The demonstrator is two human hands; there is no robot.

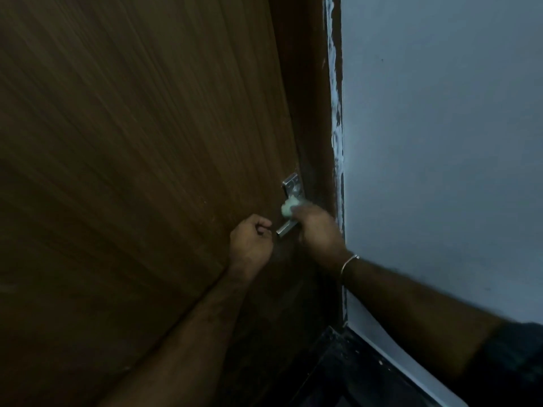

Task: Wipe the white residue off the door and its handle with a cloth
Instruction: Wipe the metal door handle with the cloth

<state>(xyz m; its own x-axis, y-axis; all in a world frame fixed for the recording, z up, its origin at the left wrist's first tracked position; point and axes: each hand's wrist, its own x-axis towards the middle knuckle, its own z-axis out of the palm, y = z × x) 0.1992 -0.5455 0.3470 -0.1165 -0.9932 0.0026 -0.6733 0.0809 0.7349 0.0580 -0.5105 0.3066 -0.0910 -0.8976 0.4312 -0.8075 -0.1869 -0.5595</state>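
Up close on my feed, two bare hands work at a brown wood-grain door (132,142) in dim light. My right hand (316,227), blurred in the frame, presses a small wad of pale white cloth (289,207) against the silver metal lever handle (286,229), its fingers closed around the wad just below the handle's rectangular silver backplate (292,186). My left hand (249,245) is curled into a loose fist beside the free end of the lever, touching or nearly touching the door face; whether it grips anything I cannot tell. A thin silver metal bangle (349,261) circles my right wrist, and a dark sleeve (514,356) shows at the lower right edge. The handle sits near the door's right edge, next to the dark brown wooden door frame (311,98). White smears of residue (335,83) run down the frame's outer edge where it meets the pale blue-grey painted wall (440,127). Below, the dark floor (338,377) shows a few pale specks beside a white skirting strip (382,333).
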